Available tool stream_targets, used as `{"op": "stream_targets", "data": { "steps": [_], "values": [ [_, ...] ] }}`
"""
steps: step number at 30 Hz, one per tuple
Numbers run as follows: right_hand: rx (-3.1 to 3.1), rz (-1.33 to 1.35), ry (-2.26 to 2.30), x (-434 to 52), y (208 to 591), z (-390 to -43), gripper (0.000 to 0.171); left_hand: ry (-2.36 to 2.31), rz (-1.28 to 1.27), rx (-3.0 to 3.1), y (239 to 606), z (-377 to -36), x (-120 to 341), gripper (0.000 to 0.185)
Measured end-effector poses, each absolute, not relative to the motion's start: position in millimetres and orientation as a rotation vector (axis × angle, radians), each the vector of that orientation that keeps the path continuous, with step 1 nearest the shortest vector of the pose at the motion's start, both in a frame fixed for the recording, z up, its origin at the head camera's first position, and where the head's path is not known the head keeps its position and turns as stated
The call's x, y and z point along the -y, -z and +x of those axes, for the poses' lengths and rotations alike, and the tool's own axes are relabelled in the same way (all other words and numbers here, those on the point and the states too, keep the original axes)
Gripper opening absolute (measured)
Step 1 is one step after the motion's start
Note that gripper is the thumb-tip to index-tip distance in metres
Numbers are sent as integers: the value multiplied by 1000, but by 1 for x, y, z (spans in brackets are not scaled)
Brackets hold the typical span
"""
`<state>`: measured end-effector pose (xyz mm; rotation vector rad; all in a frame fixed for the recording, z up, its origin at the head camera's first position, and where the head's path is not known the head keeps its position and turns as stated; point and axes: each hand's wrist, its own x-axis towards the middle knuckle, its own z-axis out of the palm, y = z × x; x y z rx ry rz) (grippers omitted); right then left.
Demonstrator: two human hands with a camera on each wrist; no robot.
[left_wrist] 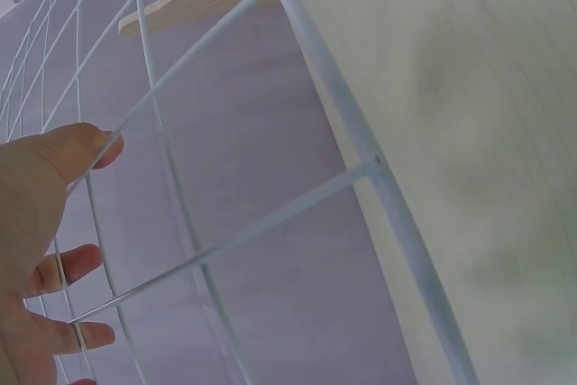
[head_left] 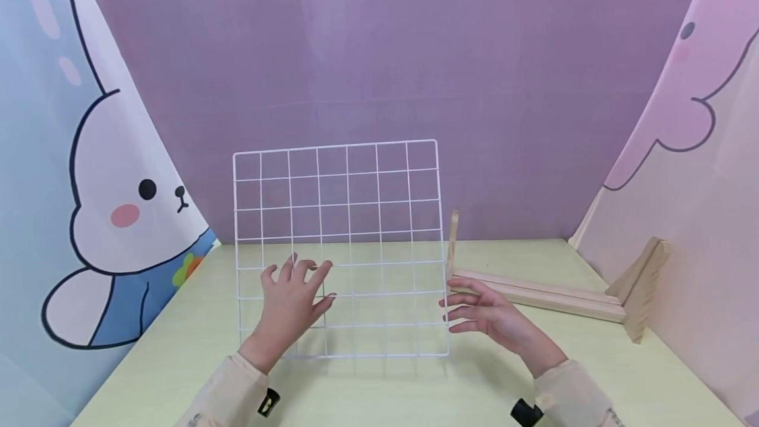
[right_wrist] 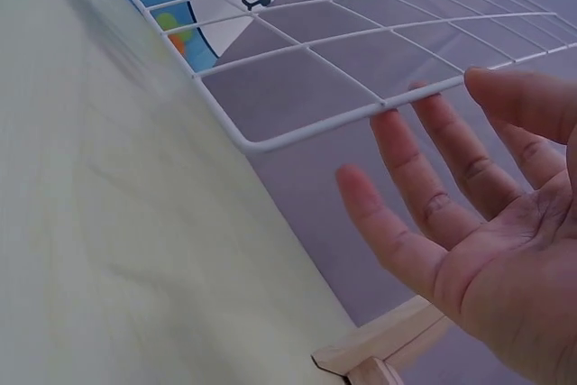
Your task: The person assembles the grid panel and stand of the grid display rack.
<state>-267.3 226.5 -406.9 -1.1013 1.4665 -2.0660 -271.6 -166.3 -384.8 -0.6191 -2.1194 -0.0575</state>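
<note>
Your left hand (head_left: 289, 298) is reaching through the mesh of the white wire grid (head_left: 348, 204), fingers and thumb bent loosely around the wires left of its middle — a light hold, by the look of it, not a squeeze. Your right hand (head_left: 495, 315) is pinching the right rim near the lower corner, thumb on one side and fingertips on the other, the fingers mostly extended. You are probably holding it at two spread spots to keep the light panel from swinging or twisting. The grid is standing roughly upright in front of you, its lower edge close to the pale tabletop (head_left: 178, 361); whether it is touching, you cannot tell from here. Behind your right hand, a wooden frame (head_left: 534, 295) is sitting on the table, a long bar joining two end pieces — set to the right, perhaps so that the middle stays free for handling the grid. Farther out, a purple backdrop (head_left: 504, 84) is hanging behind, with cartoon-printed cloth on the left (head_left: 118, 170) and right sides.
</note>
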Motion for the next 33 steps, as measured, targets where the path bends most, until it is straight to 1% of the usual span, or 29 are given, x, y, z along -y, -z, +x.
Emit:
{"op": "stream_targets", "data": {
  "steps": [8, 14, 21, 26, 33],
  "values": [
    [-1499, -1147, 2050, -253, 397, -273, 55, 59, -624, 2086, 384, -273, 169, 61],
    [-1596, -1120, 2058, -280, 391, -276, 56, 77, -637, 2064, 385, -275, 170, 60],
    [-1732, -1026, 2103, -309, 388, -272, 55, 92, -630, 2070, 386, -274, 173, 60],
    [-1717, -1026, 2170, -332, 389, -269, 56, 97, -632, 2068, 385, -274, 175, 60],
    [-1583, -1095, 2290, -365, 392, -262, 61, 99, -643, 2059, 385, -274, 177, 60]
  ]
}}
